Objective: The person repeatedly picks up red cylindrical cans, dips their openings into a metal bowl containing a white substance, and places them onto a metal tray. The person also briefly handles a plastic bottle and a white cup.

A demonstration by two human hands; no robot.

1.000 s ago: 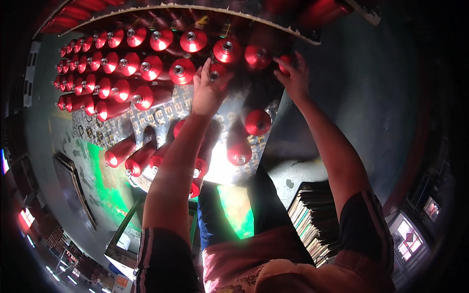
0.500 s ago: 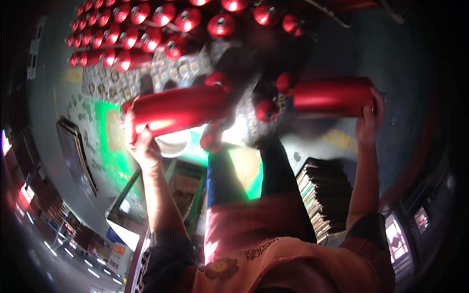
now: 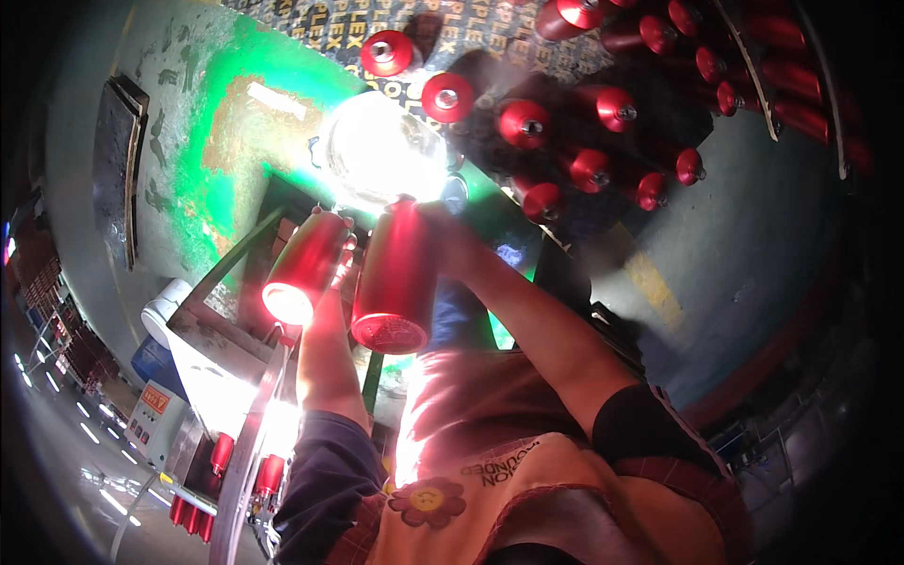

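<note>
Having been wide apart half a second ago, the hands are now coming near each other, the left hand (image 3: 347, 259) gripping the left bottle (image 3: 306, 266) and the right hand (image 3: 452, 243) the right bottle (image 3: 395, 282), bases facing the body. Just beyond, a white round thing (image 3: 381, 151) is glaring. Other bottles (image 3: 447, 97) are standing on the printed board (image 3: 330, 26). The right bottle is partly hiding the right hand.
</note>
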